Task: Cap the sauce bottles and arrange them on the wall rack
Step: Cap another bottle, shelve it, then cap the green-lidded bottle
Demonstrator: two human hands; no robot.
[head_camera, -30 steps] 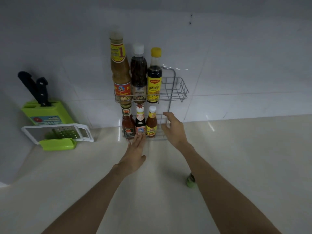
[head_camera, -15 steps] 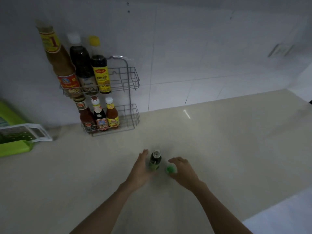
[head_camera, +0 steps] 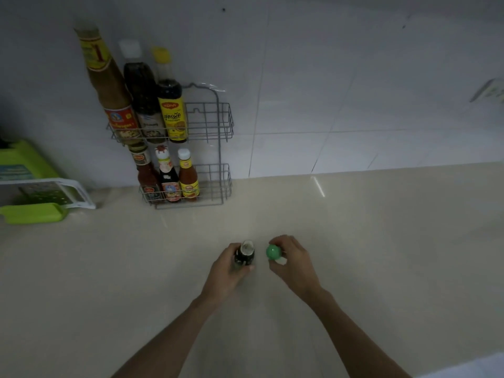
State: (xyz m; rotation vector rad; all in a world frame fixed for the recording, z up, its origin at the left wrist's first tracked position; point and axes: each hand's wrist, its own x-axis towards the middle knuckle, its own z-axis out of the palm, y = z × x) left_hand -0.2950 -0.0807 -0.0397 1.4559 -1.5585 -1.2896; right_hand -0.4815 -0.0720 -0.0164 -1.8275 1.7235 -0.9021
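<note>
A small dark sauce bottle with an open mouth stands on the counter, and my left hand is wrapped around it. My right hand pinches a green cap just right of the bottle, apart from its mouth. The two-tier wire rack hangs on the tiled wall at the upper left. Its top tier holds three tall capped bottles. Three small capped bottles stand in the bottom tier. The right part of both tiers holds nothing.
A green knife block and a white-framed grater on a green tray sit at the left edge. The beige counter stretches right. A wall socket is at the far right.
My hands left the rack and came back to the counter. My left hand closed around the open bottle and my right hand picked up the green cap, now raised beside the bottle.
</note>
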